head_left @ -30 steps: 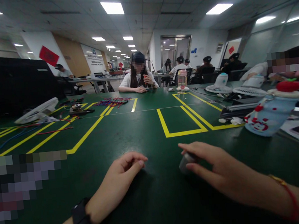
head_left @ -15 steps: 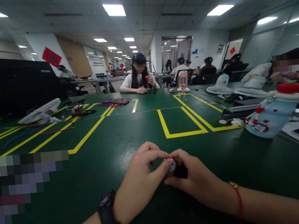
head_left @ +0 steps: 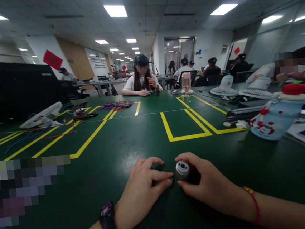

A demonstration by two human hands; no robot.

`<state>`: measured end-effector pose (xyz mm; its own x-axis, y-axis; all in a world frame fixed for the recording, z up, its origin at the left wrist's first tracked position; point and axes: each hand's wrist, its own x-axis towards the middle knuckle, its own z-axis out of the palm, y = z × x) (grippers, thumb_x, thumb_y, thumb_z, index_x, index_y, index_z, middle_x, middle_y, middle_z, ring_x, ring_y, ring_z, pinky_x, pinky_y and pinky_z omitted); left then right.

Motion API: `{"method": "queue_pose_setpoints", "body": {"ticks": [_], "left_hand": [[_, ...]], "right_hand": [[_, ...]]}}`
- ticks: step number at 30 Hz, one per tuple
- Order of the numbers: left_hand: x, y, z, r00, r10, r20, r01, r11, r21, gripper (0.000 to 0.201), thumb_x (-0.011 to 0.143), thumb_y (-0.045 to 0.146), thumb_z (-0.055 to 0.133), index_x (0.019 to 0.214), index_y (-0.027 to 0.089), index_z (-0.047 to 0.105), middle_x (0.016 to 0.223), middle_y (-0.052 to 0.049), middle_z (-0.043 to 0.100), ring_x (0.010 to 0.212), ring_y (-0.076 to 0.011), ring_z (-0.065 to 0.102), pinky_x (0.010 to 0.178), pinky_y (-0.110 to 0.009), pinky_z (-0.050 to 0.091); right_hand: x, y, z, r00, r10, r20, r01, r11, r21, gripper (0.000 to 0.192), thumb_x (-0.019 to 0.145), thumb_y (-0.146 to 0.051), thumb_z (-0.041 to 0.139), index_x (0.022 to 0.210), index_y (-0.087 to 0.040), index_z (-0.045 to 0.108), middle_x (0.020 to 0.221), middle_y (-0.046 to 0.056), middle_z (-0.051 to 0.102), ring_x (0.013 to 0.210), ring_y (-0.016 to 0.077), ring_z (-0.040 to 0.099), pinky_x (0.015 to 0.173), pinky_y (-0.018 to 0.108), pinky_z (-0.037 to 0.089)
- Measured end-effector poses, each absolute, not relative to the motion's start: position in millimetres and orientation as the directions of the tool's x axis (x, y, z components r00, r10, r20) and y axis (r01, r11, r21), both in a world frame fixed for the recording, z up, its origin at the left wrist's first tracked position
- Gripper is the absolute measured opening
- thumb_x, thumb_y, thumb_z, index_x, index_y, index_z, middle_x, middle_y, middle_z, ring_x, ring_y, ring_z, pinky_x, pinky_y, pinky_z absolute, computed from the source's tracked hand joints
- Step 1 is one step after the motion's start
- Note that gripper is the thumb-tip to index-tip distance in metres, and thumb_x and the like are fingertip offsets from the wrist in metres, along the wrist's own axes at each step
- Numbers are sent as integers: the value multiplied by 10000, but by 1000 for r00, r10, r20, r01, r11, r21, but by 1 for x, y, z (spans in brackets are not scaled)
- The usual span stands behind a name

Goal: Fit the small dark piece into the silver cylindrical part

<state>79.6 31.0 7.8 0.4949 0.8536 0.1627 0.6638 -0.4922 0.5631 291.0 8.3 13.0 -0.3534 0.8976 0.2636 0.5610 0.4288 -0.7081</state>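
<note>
- The green worktop fills the room's foreground, marked with yellow tape lines that box off bays toward 12 o'clock.
- A black screen stands at 10 o'clock, with a white fan lying face-up below it and a scatter of coloured wires further along.
- A person in a white top sits across the worktop at 12 o'clock; others sit at desks behind, and another person leans in at 2 o'clock.
- A pale blue bottle with a red cap lies tilted at 2 o'clock, well apart from the hands.
- The right hand comes in from 4 o'clock, a red cord on its wrist. Its thumb and fingers curl round the far and right sides of a small metal cylinder, grasping it against the worktop.
- The left hand comes in from 7 o'clock, a black watch on the wrist. It holds nothing: fingers loosely bent, forefinger tip stretched toward 3 o'clock, just short of the cylinder; whether it touches, I cannot tell.
- The small metal cylinder stands between the two hands, at the near edge of the worktop. Its long axis is roughly upright, tipped slightly toward the wearer, so the round end face with a dark central hole shows. It lies at 3 o'clock from the left fingertips and at 10 o'clock from the right palm; the right hand is the nearer one.
</note>
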Motion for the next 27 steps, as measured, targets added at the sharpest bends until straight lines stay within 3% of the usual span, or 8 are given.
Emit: {"method": "queue_pose_setpoints", "body": {"ticks": [5,11,14,17,19,21,23,27], "left_hand": [[47,37,21,421,902,100,568,-348,746,355,902,440,498,1218,335,621,1252,-38,593,1125,-243,544,998,-411,394],[-10,42,18,208,978,22,630,-151,762,347,881,517,500,1108,308,660,1148,-25,661,1093,-275,579,942,-386,433],[-17,44,12,167,986,-25,622,-86,778,334,870,527,518,1096,325,657,1111,-4,684,1075,-267,594,903,-361,453],[-12,44,11,156,987,-22,611,-79,788,330,865,524,526,1077,313,665,1087,-10,694,1047,-268,611,875,-364,464],[-8,42,12,160,987,-3,612,-97,785,326,854,522,541,1049,300,679,1064,-17,701,1023,-270,622,863,-369,467],[-5,41,13,162,987,17,617,-114,779,320,855,518,538,1028,292,686,1050,-20,703,1006,-267,627,860,-370,466],[-3,41,13,172,985,27,632,-131,764,318,865,513,522,1016,286,687,1052,-24,697,998,-263,626,861,-372,464],[-5,43,9,236,971,46,676,-199,709,322,864,509,520,1005,274,688,1074,-42,679,1021,-267,606,898,-388,455]], "right_hand": [[330,13,15,-171,938,301,692,332,-641,392,790,-334,608,1149,-234,484,1076,33,625,956,167,607,858,315,485],[452,7,9,209,904,372,905,-34,-425,517,745,-516,615,1149,-211,507,1065,96,640,866,257,647,695,368,522],[493,-4,9,227,904,362,934,-96,-344,437,787,-511,563,1122,-233,517,1010,115,649,823,272,656,662,360,510],[491,-10,11,224,876,428,968,-149,-202,486,794,-512,545,1177,-218,490,1102,170,610,1006,354,600,766,431,473],[465,-9,13,120,817,564,993,-89,-82,595,754,-528,590,1240,-210,462,1234,183,541,1163,409,484,876,516,396],[422,-5,15,-101,815,571,989,142,-27,561,774,-498,595,1263,-252,474,1296,130,511,1210,372,439,940,536,331],[370,-1,16,-337,841,424,901,419,-113,397,845,-413,554,1226,-305,531,1251,64,553,1159,274,486,945,479,339],[287,8,18,-523,820,233,740,572,-354,254,877,-339,548,1115,-301,627,1109,27,613,1014,189,532,851,366,383]]}}
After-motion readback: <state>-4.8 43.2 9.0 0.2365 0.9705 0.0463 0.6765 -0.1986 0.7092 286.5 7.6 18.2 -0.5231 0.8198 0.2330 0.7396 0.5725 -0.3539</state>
